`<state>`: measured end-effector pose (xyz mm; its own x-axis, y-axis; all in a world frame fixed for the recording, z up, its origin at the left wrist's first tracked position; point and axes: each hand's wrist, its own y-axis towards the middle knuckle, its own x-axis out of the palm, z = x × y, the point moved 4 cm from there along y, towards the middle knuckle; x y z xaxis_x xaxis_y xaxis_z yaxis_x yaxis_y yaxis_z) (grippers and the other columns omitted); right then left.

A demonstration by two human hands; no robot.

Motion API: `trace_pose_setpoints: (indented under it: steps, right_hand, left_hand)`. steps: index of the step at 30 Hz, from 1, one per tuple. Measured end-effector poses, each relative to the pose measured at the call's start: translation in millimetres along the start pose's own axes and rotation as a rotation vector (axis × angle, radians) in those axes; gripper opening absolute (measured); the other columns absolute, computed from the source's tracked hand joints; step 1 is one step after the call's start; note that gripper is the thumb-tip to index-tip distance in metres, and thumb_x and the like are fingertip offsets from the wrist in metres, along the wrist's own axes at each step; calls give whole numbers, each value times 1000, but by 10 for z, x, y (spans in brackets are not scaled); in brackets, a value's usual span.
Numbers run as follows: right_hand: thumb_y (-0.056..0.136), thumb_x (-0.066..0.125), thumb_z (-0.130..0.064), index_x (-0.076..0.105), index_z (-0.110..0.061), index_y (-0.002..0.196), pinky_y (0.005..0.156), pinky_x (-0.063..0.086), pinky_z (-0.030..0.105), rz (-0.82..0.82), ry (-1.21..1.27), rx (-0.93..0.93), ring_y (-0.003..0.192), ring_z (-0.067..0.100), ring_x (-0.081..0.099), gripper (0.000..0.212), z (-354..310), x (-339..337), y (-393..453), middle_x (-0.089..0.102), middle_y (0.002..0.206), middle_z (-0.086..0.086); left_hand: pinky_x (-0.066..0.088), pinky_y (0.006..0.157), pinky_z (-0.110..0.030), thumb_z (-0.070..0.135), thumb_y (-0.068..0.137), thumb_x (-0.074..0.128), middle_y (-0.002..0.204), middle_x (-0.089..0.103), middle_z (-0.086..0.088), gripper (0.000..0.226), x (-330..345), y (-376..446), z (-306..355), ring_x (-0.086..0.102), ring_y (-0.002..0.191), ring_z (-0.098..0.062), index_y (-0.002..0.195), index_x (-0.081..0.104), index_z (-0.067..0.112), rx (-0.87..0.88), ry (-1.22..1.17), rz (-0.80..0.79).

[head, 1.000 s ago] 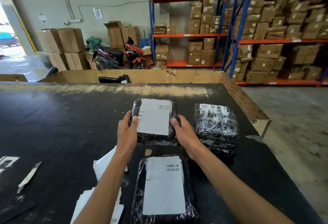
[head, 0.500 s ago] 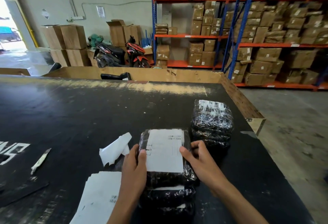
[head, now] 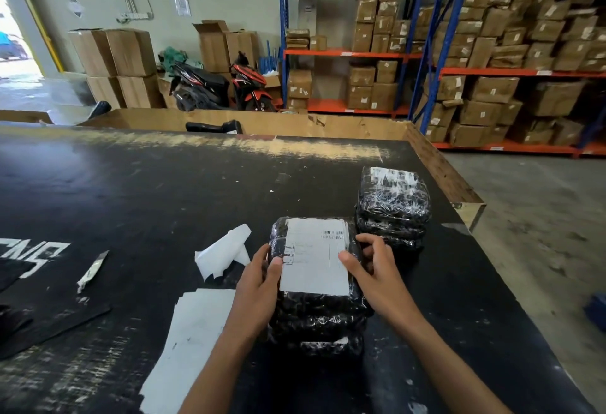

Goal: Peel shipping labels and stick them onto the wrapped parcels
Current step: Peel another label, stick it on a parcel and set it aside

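Since a second ago, both hands have pulled the labelled parcel (head: 314, 259) back and set it on top of another parcel (head: 323, 344) near the bench (head: 164, 190) edge. Left hand (head: 259, 285) and right hand (head: 377, 269) are clamped on its two sides, thumbs on the white label (head: 313, 259). It looks soft, squashy and a bit slippery in its shiny wrap, so holding both sides is best. Another stack of parcels (head: 393, 207) sits just beside it. Label sheets (head: 193, 341) lie to the left. No boxes on the bench hold anything.
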<state>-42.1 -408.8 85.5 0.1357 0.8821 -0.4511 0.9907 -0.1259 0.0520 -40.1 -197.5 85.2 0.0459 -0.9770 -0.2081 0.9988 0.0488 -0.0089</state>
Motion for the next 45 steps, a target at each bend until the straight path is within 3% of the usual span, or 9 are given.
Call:
trace_pose_setpoints:
  steps: [6,9,12,16,22,28,33,39,45]
  right_hand:
    - [90,65,-50,56,-34,116,103,23,32,132,-230,-106,119,9,30,32,-340,111,-53,34,123,-9]
    - [93,64,-40,62,-36,109,102,26,28,186,-184,-274,113,4,40,16,-730,304,-179,45,117,-16]
    - [99,58,-24,62,-27,117,87,42,18,-20,-41,-368,94,0,55,19,-1044,729,-328,59,102,-16]
    - [102,50,-20,55,-19,131,84,47,18,-275,-40,-347,86,-1,55,29,-1156,1418,-459,59,98,-11]
    - [96,59,-34,43,-13,142,109,40,36,-478,-265,64,126,24,49,53,-387,2288,-455,45,137,9]
    - [87,72,-22,15,-10,155,115,35,37,-216,-172,277,141,31,35,89,109,2478,-503,27,151,16]
    - [89,65,-7,40,-22,122,90,52,37,40,4,336,107,26,64,44,113,2501,-527,69,116,5]
    - [94,67,-24,61,-19,95,86,55,39,121,66,293,99,23,67,8,150,2522,-541,74,103,1]
    - [97,62,-32,75,-5,97,83,53,33,114,87,251,90,23,63,30,185,2447,-519,60,97,6]
  left_hand:
    - [49,102,-34,32,101,50,119,65,13,29,-121,0,-6,62,111,-4,128,51,44,7,-11,-124]
    - [52,97,-32,34,98,57,124,62,1,38,-326,13,-91,63,109,-10,136,53,34,56,71,-39]
    - [48,79,-19,25,96,61,119,66,2,31,-689,2,-245,64,101,-7,127,62,27,91,157,100]
    - [48,78,-29,22,92,66,118,69,0,26,-1205,-20,-737,65,99,-15,119,69,23,-11,343,201]
    - [51,97,-40,12,83,75,126,66,-10,39,-1524,-126,-1519,64,109,-28,121,70,12,-117,617,113]
    - [45,95,-39,24,85,74,126,63,3,36,-1512,-246,-1764,56,112,-26,120,70,20,4,669,192]
    - [44,98,-44,29,93,62,131,62,-1,37,-1494,-350,-1788,52,120,-27,128,64,15,78,652,233]
    - [40,108,-48,46,99,42,150,45,4,56,-1445,-416,-1797,37,138,-21,150,39,23,74,742,211]
    - [37,110,-48,60,97,19,150,45,2,66,-1417,-420,-1783,35,138,-21,142,51,25,44,783,182]
